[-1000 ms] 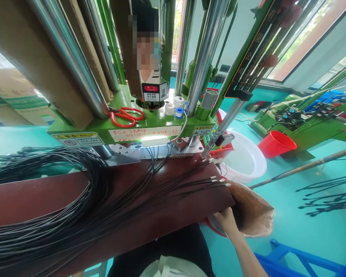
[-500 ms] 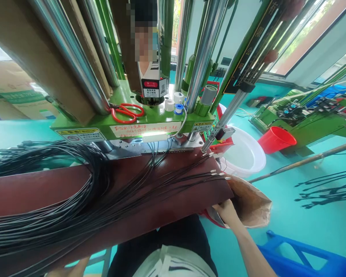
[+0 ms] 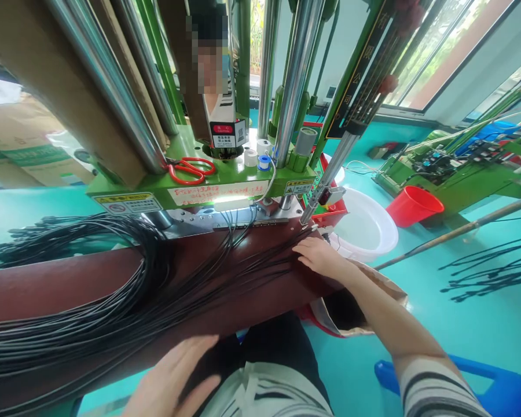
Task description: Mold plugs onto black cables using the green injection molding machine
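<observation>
A bundle of thin black cables (image 3: 125, 318) runs across the brown tabletop (image 3: 238, 310), looping at the left. My right hand (image 3: 323, 259) is over the cable ends at the table's right side, its fingers stretched out and touching or just above them; the hand hides most of the tips. My left hand (image 3: 173, 376) is raised in front of the table's near edge, thumb and fingers apart, holding nothing. Several cables lead into the metal mould plate (image 3: 260, 219) under the green press (image 3: 156, 194).
Red-handled scissors (image 3: 191, 170) and small tape rolls (image 3: 264, 162) lie on the press. Below the table's right end stands a paper-lined container (image 3: 388, 284), near a white tub (image 3: 373, 226) and a red bucket (image 3: 414, 207). A blue stool (image 3: 499, 382) is at lower right.
My right hand has risen from the container beside the table's corner to the cable ends. My left hand has come up from the lower left toward my lap.
</observation>
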{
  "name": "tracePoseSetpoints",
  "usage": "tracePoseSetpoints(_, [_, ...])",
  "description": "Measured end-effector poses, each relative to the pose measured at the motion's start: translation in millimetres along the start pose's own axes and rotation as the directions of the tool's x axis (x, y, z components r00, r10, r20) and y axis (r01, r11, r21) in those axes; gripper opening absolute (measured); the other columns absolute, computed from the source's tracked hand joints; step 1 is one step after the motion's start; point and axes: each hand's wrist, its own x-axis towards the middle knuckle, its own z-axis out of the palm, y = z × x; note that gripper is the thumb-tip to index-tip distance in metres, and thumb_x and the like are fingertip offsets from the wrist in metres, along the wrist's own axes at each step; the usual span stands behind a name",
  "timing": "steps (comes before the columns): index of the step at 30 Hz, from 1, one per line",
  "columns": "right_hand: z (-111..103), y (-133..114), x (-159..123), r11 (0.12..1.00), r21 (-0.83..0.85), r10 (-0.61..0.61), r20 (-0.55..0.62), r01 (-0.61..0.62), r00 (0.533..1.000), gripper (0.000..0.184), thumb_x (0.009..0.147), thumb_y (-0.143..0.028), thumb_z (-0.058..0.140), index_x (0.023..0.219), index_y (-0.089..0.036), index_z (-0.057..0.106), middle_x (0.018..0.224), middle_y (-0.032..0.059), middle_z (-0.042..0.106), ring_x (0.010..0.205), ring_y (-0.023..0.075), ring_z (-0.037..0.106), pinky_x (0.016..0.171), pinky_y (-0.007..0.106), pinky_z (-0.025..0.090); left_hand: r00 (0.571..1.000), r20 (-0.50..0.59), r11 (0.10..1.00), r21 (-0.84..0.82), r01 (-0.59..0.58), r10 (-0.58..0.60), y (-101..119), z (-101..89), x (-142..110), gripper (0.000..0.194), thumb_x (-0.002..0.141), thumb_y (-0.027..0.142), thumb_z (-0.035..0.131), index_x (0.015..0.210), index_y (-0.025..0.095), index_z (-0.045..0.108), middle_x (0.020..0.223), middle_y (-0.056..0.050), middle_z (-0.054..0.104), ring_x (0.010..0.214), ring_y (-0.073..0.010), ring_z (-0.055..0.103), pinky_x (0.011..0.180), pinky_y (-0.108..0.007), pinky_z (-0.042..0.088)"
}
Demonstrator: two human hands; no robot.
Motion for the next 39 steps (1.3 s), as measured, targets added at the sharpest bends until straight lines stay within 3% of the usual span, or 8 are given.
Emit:
tracePoseSetpoints(4, [4, 5, 14, 0.98, -0.167, -0.092, 0.107, 0.109, 0.99, 0.014, 0.081, -0.016, 0.049, 0.085, -0.013, 0.062, 0.083, 0.0085, 0.06, 0.082, 0.0207, 0.054, 0.074, 0.032, 0.042, 0.96, -0.119, 0.942, 0.255, -0.218, 0.254, 33, 9.9, 73, 0.046, 0.08, 0.039, 0.052, 0.12, 0.018, 0.051, 0.127, -0.011, 0.053, 0.118, -0.0255, 0.047, 0.094, -0.039, 0.042])
tracePoseSetpoints(14, [13, 33, -6, 0.966, -0.255, -0.037, -0.037, 0.027, 0.999, 0.019, 0.086, -0.013, 0.041, 0.08, -0.013, 0.059, 0.083, 0.0087, 0.057, 0.079, 0.0185, 0.051, 0.072, 0.03, 0.042, 0.982, -0.048, 0.854, 0.503, -0.134, 0.183, 37, 41.8, 136, 0.055, 0.08, 0.038, 0.053, 0.124, 0.005, 0.046, 0.119, -0.019, 0.055, 0.109, -0.0304, 0.049, 0.089, -0.042, 0.041])
tracePoseSetpoints(23, [22, 0, -39, 0.963, 0.267, 0.176, -0.508, -0.04, 0.843, 0.024, 0.086, -0.016, 0.045, 0.103, -0.018, 0.062, 0.097, 0.0091, 0.063, 0.095, 0.0213, 0.053, 0.086, 0.04, 0.045, 0.944, 0.299, 0.768, 0.571, -0.291, 0.136, 48, 35.1, 170, 0.029, 0.079, -0.001, 0.031, 0.086, 0.012, 0.056, 0.078, -0.009, 0.057, 0.072, -0.0216, 0.057, 0.059, -0.031, 0.045])
tracePoseSetpoints(26, [28, -42, -50, 0.681, 0.732, 0.354, -0.333, 0.003, 0.874, 0.018, 0.084, -0.021, 0.05, 0.094, -0.021, 0.065, 0.087, 0.0064, 0.066, 0.083, 0.0179, 0.059, 0.077, 0.036, 0.049, 0.932, 0.334, 0.775, 0.549, -0.314, 0.141, 46, 34.8, 180, 0.024, 0.077, 0.0, 0.033, 0.084, 0.011, 0.054, 0.078, -0.011, 0.057, 0.071, -0.0219, 0.06, 0.058, -0.03, 0.045])
tracePoseSetpoints(30, [42, -80, -41, -0.24, 0.971, 0.448, 0.108, 0.003, 0.887, 0.034, 0.077, -0.03, 0.062, 0.109, -0.018, 0.058, 0.097, 0.0085, 0.067, 0.092, 0.0204, 0.062, 0.084, 0.041, 0.048, 0.914, 0.384, 0.851, 0.431, -0.3, 0.128, 52, 21.0, 184, 0.024, 0.08, 0.004, 0.03, 0.087, 0.008, 0.052, 0.072, -0.011, 0.058, 0.064, -0.0211, 0.061, 0.055, -0.029, 0.044])
tracePoseSetpoints(32, [43, -84, -28, -0.523, 0.847, 0.433, 0.174, 0.089, 0.885, 0.041, 0.074, -0.032, 0.066, 0.11, -0.017, 0.055, 0.104, 0.0102, 0.065, 0.1, 0.0225, 0.06, 0.093, 0.045, 0.041, 0.902, 0.412, 0.885, 0.36, -0.294, 0.132, 59, 12.4, 178, 0.027, 0.08, 0.004, 0.027, 0.09, 0.008, 0.051, 0.068, -0.009, 0.058, 0.061, -0.0205, 0.061, 0.054, -0.028, 0.042])
tracePoseSetpoints(35, [32, -73, -9, -0.641, 0.728, 0.475, 0.13, 0.241, 0.87, 0.037, 0.073, -0.033, 0.065, 0.106, -0.019, 0.056, 0.107, 0.0093, 0.064, 0.103, 0.0228, 0.058, 0.098, 0.045, 0.036, 0.918, 0.38, 0.937, 0.268, -0.224, 0.111, 68, 8.4, 156, 0.026, 0.08, 0.007, 0.026, 0.091, 0.012, 0.05, 0.066, -0.007, 0.059, 0.059, -0.0192, 0.06, 0.054, -0.027, 0.042])
tracePoseSetpoints(39, [6, -54, -1, -0.559, 0.745, 0.584, 0.041, 0.365, 0.811, 0.023, 0.08, -0.033, 0.054, 0.097, -0.019, 0.061, 0.089, 0.0051, 0.069, 0.09, 0.0195, 0.063, 0.098, 0.042, 0.037, 0.929, 0.36, 0.986, 0.106, -0.131, 0.085, 68, 24.1, 106, 0.027, 0.078, 0.01, 0.029, 0.093, 0.015, 0.052, 0.069, -0.009, 0.063, 0.058, -0.0194, 0.06, 0.056, -0.028, 0.043])
